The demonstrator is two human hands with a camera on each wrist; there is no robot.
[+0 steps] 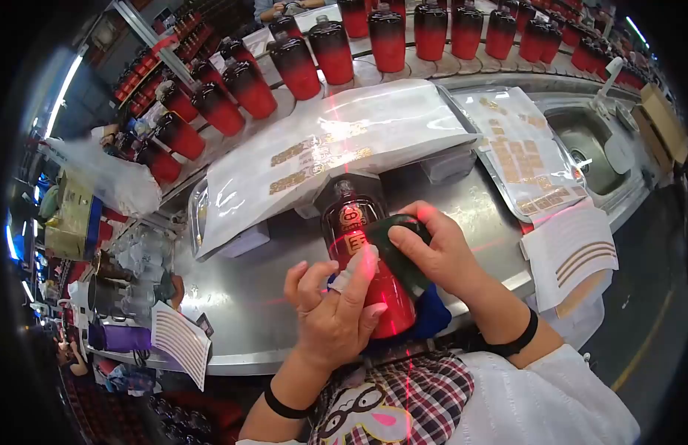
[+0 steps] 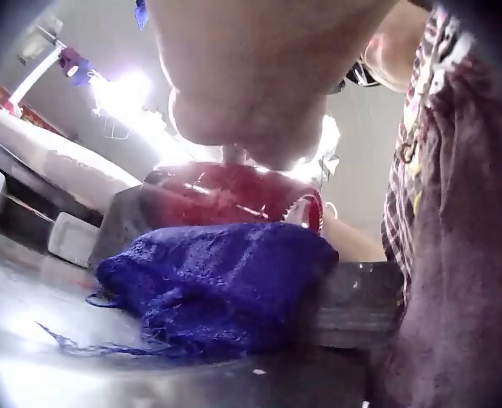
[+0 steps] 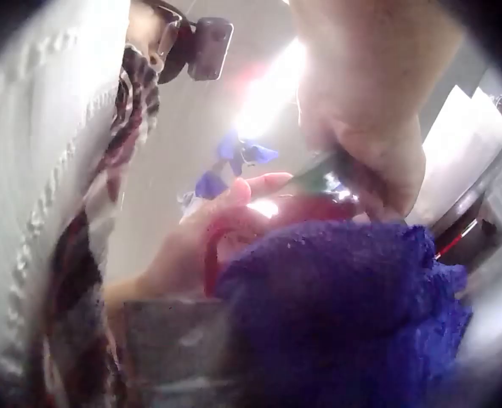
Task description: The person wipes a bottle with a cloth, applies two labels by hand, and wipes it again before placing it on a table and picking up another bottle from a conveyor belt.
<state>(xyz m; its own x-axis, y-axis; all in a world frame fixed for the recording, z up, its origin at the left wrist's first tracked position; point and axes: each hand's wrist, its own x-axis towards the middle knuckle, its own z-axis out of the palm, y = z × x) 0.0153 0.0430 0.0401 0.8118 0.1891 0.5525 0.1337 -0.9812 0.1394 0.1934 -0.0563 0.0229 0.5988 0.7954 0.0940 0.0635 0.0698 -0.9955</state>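
Observation:
A red-and-black glass bottle [image 1: 388, 293] lies on its side in front of the person, neck pointing away, with gold emblems [image 1: 352, 222] on its upper face. The left hand [image 1: 330, 315] is over the bottle's left side. Its index finger, with a white covering near the tip, touches the glass beside the lower gold emblem, while the other fingers are loosely bent. Between thumb and fingers the right hand [image 1: 449, 256] pinches a dark green flat scraper [image 1: 405, 248], laid against the bottle's right side. A blue cloth [image 2: 225, 285] is bunched beside and under the bottle.
Behind the bottle, a raised tray [image 1: 403, 111] carries a plastic-covered sheet with gold decals. Another decal tray [image 1: 518, 159] is at the right, near a sink [image 1: 581, 141]. Red-black bottles [image 1: 388, 41] line the far conveyor. Striped decal sheets [image 1: 182, 343] hang at the table edge.

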